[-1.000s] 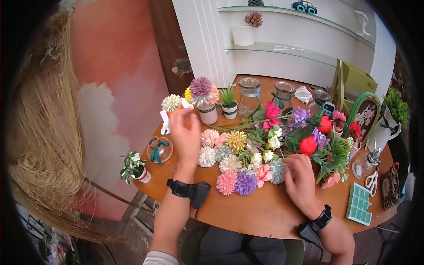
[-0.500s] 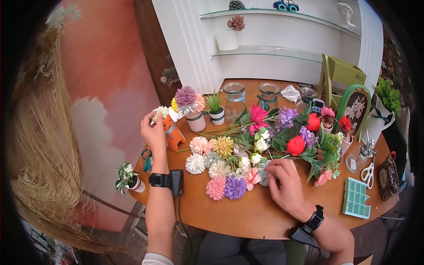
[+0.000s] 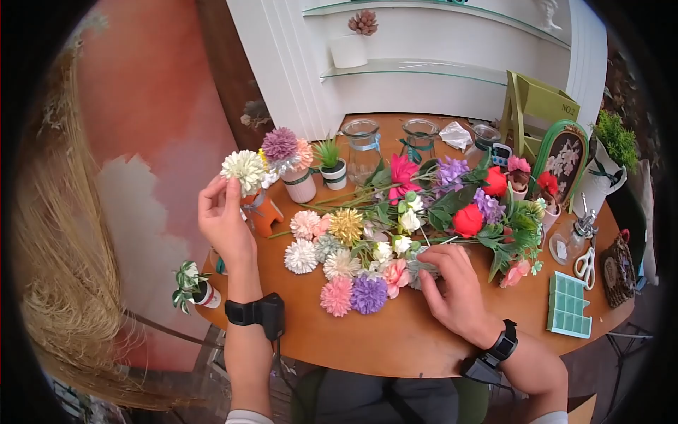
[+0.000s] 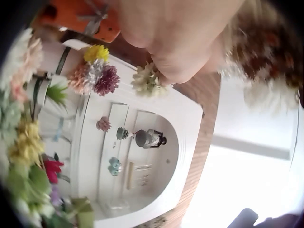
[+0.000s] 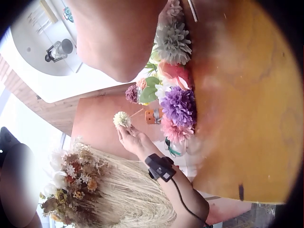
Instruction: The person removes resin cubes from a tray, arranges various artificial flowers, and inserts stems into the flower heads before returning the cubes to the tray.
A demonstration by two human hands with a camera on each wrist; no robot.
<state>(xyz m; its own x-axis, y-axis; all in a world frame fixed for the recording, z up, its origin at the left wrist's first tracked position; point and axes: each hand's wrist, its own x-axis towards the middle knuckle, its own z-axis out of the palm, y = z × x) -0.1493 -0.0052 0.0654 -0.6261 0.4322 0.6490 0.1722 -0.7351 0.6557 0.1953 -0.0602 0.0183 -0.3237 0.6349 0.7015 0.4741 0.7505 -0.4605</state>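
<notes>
A cream pompom flower (image 3: 244, 172) is pinched just under its head by the left hand (image 3: 229, 225), beside and above an orange vase (image 3: 266, 216). In the right wrist view the flower (image 5: 122, 119) tops a thin stem held by the left hand (image 5: 135, 142). The left wrist view shows the same flower (image 4: 148, 83) against the left hand (image 4: 175, 38). Low over the flower pile, the right hand (image 3: 458, 293) has loosely bent fingers by a grey-blue flower (image 3: 418, 271); its fingertips are partly hidden. Thin white sticks (image 3: 450, 240) lie near them.
Artificial flowers (image 3: 369, 293) spread across the wooden table (image 3: 339, 346). Behind are a pink vase (image 3: 300, 186), a small potted plant (image 3: 333, 174) and glass vases (image 3: 363, 159). To the right are scissors (image 3: 585, 267) and a turquoise tray (image 3: 568, 305); a leafy pot (image 3: 207, 295) stands left.
The left hand has reached left to the cream flower and lifted it from beside the orange vase. The right hand has stayed by the grey-blue flower. The head view has shifted.
</notes>
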